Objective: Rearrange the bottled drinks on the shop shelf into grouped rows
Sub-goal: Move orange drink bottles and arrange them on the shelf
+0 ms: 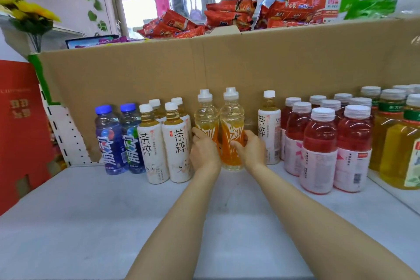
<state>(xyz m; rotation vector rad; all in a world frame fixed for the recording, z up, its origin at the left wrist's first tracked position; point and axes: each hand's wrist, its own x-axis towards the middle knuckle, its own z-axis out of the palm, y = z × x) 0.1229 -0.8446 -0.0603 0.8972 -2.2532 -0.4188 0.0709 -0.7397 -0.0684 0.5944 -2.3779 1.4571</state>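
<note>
Shelf [91, 223] front is bare white board, wide room near the edge for sliding bottles. Left hand [204, 150] wraps fingers round the left orange bottle [205, 120]; right hand [250, 148] grips the right orange bottle [231, 129]. Both bottles stand upright, touching, near the cardboard backing [227, 63]. Left of them: four white tea bottles [175, 143] grouped, then two blue bottles [111, 141]. Right: a lone white tea bottle [269, 129] split from its group, then red bottles [318, 143] in rows, yellow-green bottles [391, 134] at the far right. Judgement: mostly grouped; the stray tea bottle is left to join its kind. A small gap lies between it and the orange pair.
</note>
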